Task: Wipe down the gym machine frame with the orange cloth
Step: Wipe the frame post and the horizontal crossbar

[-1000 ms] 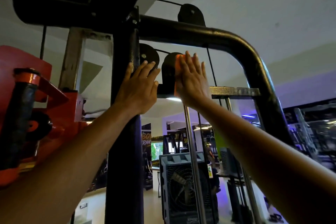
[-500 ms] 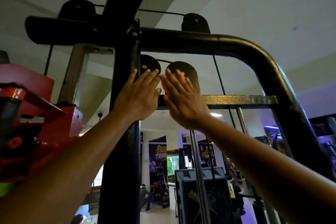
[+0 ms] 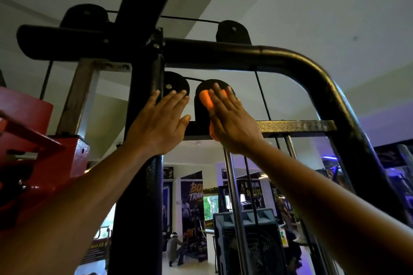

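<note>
From the head camera, the right hand [image 3: 232, 123] lies flat, fingers spread, pressing the orange cloth [image 3: 205, 99] against a round black pulley cover [image 3: 201, 109] above a speckled flat crossbar [image 3: 295, 126]. The left hand [image 3: 159, 125], open and empty (palm flat), rests on the glossy, pebbled black upright post [image 3: 143, 185].

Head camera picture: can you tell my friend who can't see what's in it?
A right hand presses an orange cloth flat against a black pulley cover on a gym machine. The left hand rests flat on the black upright post beside it.
</note>
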